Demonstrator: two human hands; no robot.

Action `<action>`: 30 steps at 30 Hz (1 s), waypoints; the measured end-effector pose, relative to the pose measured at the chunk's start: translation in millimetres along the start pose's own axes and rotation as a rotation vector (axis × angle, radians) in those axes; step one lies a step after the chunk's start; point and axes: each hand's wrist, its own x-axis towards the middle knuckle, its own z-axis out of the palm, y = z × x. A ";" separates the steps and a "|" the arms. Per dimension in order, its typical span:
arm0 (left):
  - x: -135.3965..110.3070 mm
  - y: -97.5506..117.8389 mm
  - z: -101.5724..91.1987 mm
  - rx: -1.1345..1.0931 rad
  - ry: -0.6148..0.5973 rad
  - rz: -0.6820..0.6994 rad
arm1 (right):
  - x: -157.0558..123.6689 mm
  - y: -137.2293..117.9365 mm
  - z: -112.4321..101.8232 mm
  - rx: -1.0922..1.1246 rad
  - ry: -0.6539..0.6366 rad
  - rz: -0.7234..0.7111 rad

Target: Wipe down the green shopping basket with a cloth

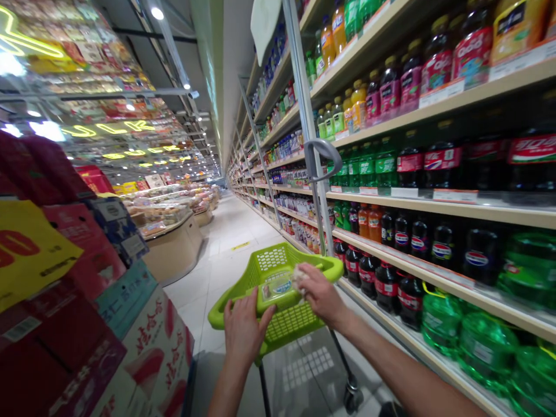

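A lime-green plastic shopping cart [299, 327] stands in front of me in the aisle. My left hand [244, 324] is closed over the left part of its handlebar, thumb on the near side. Over the right part of the handlebar, my right hand [320, 294] has its fingers bent around a crumpled white tissue [299, 278]. Between the two hands, a clear panel with a printed label [278, 285] sits in the middle of the handle. The basket's perforated far wall [271, 258] shows beyond, but the handle and hands hide part of its inside.
Shelves of bottled drinks [434, 231] line the right side, with a grey loop-shaped handle [322, 159] on an upright post. Stacked drink cartons [147, 353] rise close on the left. Farther off stands a rounded display counter [174, 246]. The tiled aisle floor [230, 223] runs ahead.
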 end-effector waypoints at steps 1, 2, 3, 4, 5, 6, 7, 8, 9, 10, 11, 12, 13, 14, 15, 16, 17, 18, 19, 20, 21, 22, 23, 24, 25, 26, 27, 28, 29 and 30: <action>-0.3 -0.9 0.2 -0.002 0.008 0.005 | 0.1 16.7 -11.0 -0.037 0.047 0.093; -0.8 -1.1 0.5 -0.003 0.019 0.009 | 0.5 31.4 -21.4 -0.074 0.095 0.186; -1.2 -0.7 0.8 -0.003 0.033 0.012 | 1.3 41.7 -29.6 -0.101 0.128 0.260; -1.6 0.2 1.1 0.000 0.047 0.014 | 2.4 46.0 -34.5 -0.112 0.136 0.299; -1.9 1.4 1.5 0.006 0.061 0.014 | 3.6 43.6 -35.4 -0.106 0.116 0.299; -2.1 2.7 1.9 0.013 0.073 0.012 | 4.7 35.4 -32.4 -0.086 0.076 0.264; -2.1 3.9 2.2 0.020 0.082 0.010 | 5.4 23.0 -26.1 -0.056 0.028 0.209; -2.1 4.6 2.5 0.026 0.088 0.011 | 5.8 8.6 -17.9 -0.023 -0.009 0.150; -2.0 4.9 2.8 0.031 0.090 0.015 | 5.6 -5.1 -9.1 0.005 -0.026 0.099; -2.0 4.6 3.0 0.035 0.090 0.020 | 4.8 -15.8 -1.4 0.026 -0.025 0.064; -2.1 3.8 3.2 0.038 0.090 0.026 | 3.2 -21.8 4.2 0.037 -0.014 0.044; -2.2 2.7 3.4 0.041 0.089 0.032 | 0.9 -22.1 6.9 0.039 -0.001 0.031; -2.6 1.5 3.6 0.042 0.091 0.037 | -2.0 -16.6 6.6 0.031 0.014 0.026; -3.1 0.7 3.7 0.043 0.094 0.040 | -5.0 -6.1 3.4 0.012 0.033 0.035; -3.6 0.3 3.9 0.043 0.099 0.042 | -7.7 8.0 -2.0 -0.016 0.060 0.063; -4.2 0.7 4.0 0.043 0.105 0.042 | -9.4 23.6 -8.7 -0.052 0.099 0.112; -4.8 1.9 4.1 0.043 0.112 0.040 | -9.7 38.9 -15.5 -0.092 0.147 0.175; -5.2 3.7 4.1 0.043 0.119 0.037 | -8.7 51.8 -21.5 -0.129 0.191 0.242; -5.3 6.1 3.9 0.044 0.124 0.032 | -6.7 61.0 -25.7 -0.158 0.223 0.299; -5.3 8.8 3.5 0.047 0.128 0.026 | -4.2 65.7 -27.5 -0.173 0.237 0.336; -4.9 11.2 3.1 0.050 0.129 0.021 | -1.9 65.5 -26.4 -0.175 0.234 0.349; -4.4 13.2 2.6 0.053 0.126 0.019 | -0.4 61.0 -22.9 -0.166 0.213 0.338; -3.6 14.3 2.1 0.056 0.120 0.019 | -0.1 53.3 -17.6 -0.149 0.180 0.309; -2.8 14.5 1.6 0.057 0.113 0.019 | -1.1 43.9 -11.3 -0.126 0.140 0.262; -1.9 13.5 1.3 0.058 0.104 0.021 | -2.8 34.6 -5.3 -0.100 0.095 0.202; -1.0 11.5 1.1 0.058 0.097 0.024 | -4.9 27.1 -0.6 -0.074 0.048 0.134; -0.3 8.7 1.1 0.058 0.094 0.028 | -6.5 22.8 2.0 -0.053 0.001 0.066; 0.3 5.5 1.1 0.060 0.094 0.032 | -7.1 22.6 1.9 -0.040 -0.039 0.012; 0.7 2.4 1.1 0.063 0.096 0.035 | -6.3 26.3 -0.8 -0.038 -0.064 -0.011; 0.7 -0.3 1.0 0.066 0.098 0.038 | -4.1 33.3 -5.6 -0.050 -0.070 0.011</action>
